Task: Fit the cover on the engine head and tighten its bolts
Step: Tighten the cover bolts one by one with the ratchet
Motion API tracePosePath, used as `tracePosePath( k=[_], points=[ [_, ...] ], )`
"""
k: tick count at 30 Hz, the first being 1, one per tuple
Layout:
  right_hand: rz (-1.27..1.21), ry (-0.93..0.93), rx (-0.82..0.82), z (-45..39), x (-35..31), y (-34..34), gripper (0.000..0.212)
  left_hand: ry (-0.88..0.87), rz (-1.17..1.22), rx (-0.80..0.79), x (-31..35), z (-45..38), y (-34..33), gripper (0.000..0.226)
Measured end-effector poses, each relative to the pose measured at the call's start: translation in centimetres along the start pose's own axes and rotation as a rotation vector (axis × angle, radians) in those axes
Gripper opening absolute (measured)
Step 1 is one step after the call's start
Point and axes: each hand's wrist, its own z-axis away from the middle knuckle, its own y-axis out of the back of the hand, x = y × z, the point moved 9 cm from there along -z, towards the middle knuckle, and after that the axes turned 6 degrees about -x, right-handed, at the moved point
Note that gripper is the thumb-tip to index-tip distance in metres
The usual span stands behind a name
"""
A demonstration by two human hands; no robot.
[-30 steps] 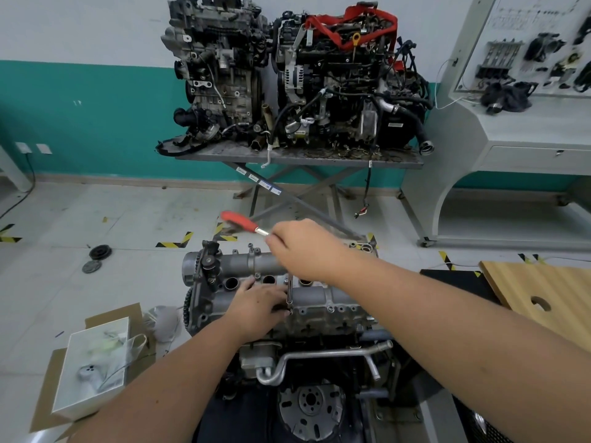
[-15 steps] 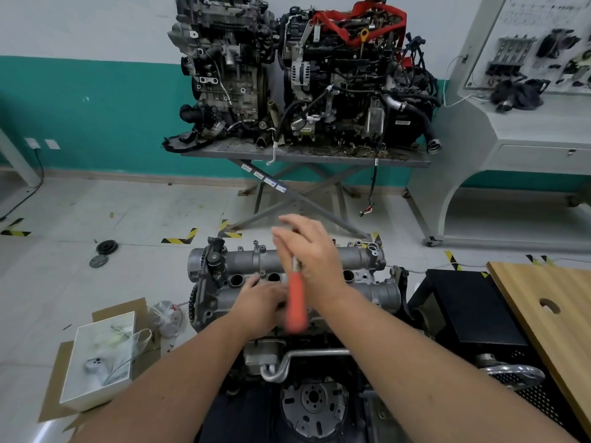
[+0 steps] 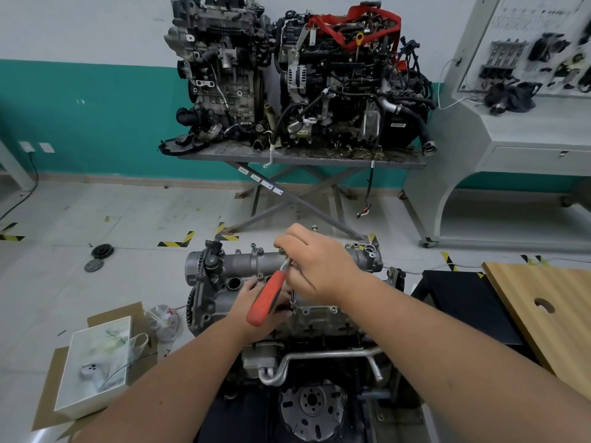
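The grey metal cover (image 3: 246, 262) lies on top of the engine head (image 3: 319, 321) in front of me, with several bolts standing along its edges. My right hand (image 3: 319, 266) grips the head end of a red-handled ratchet (image 3: 267, 298) over the cover's middle. The red handle slants down to the left, across my left hand. A thin extension bar (image 3: 292, 300) drops from the ratchet to a bolt near the cover's front edge. My left hand (image 3: 256, 302) rests on the cover and steadies the bar's lower end; its fingers are partly hidden.
A white box (image 3: 96, 362) on cardboard sits on the floor at left, beside a plastic bag (image 3: 163, 321). Two engines (image 3: 297, 78) stand on a metal table behind. A wooden board (image 3: 543, 314) and a black stand (image 3: 463, 302) are at right. Two pulleys (image 3: 101, 251) lie on the floor.
The red ratchet handle swung from pointing up-left, past straight down toward me, to slanting down-left. My right hand turned with it over the cover. My left hand stayed on the bar.
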Motion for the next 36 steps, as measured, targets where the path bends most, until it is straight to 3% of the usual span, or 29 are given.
tracePosePath(
  k=[4, 8, 10, 16, 18, 20, 22, 25, 27, 28, 30, 32, 34, 36],
  points=[
    [-0.002, 0.103, -0.145, 0.0, 0.2, -0.1, 0.059, -0.072, -0.162, -0.030, 0.9, 0.0, 0.5, 0.034],
    [0.044, 0.148, -0.234, -0.1, 0.6, -0.1, 0.073, -0.085, -0.107, -0.026, 2.0, 0.2, 0.8, 0.015],
    [0.056, 0.171, -0.270, -0.1, 0.5, -0.2, 0.074, -0.070, -0.089, -0.045, 2.2, 0.4, 0.9, 0.019],
    [0.081, 0.122, -0.292, -0.2, 0.4, 0.1, 0.052, -0.067, -0.081, 0.002, 2.3, 0.6, 1.2, 0.012],
    [0.149, 0.010, -0.263, -1.0, 0.2, 0.0, 0.038, -0.026, -0.160, 0.002, 2.2, 0.6, 1.2, 0.011],
    [0.128, -0.217, -0.324, -2.3, 1.0, -0.5, 0.033, 0.006, -0.173, -0.014, 2.0, 0.5, 1.1, 0.011],
    [-0.083, -0.473, -0.428, -2.8, 2.1, -1.3, 0.034, 0.011, -0.156, -0.016, 1.9, 0.6, 1.0, 0.009],
    [-0.945, -0.830, -0.403, -1.1, 2.8, -3.7, 0.017, 0.009, -0.160, -0.021, 2.0, 0.6, 1.0, 0.011],
    [-1.544, -0.948, -0.177, 0.0, 2.3, -5.0, 0.014, 0.017, -0.173, -0.026, 1.9, 0.5, 1.0, 0.016],
    [-1.725, -0.981, -0.033, 0.3, 2.5, -5.4, 0.020, 0.029, -0.178, -0.035, 1.8, 0.5, 1.0, 0.018],
    [-1.845, -1.002, 0.232, 0.9, 3.6, -5.8, 0.029, 0.034, -0.160, -0.038, 1.8, 0.6, 1.0, 0.018],
    [-1.722, -0.938, 0.367, 1.4, 4.5, -5.8, 0.022, 0.032, -0.152, -0.039, 1.7, 0.6, 1.0, 0.017],
    [-1.261, -0.807, 0.364, 1.8, 4.9, -4.6, 0.015, 0.032, -0.156, -0.042, 1.8, 0.6, 1.1, 0.018],
    [-0.743, -0.527, 0.449, 1.9, 4.0, -1.5, 0.024, 0.021, -0.161, -0.040, 1.9, 0.6, 1.1, 0.018]
  ],
)
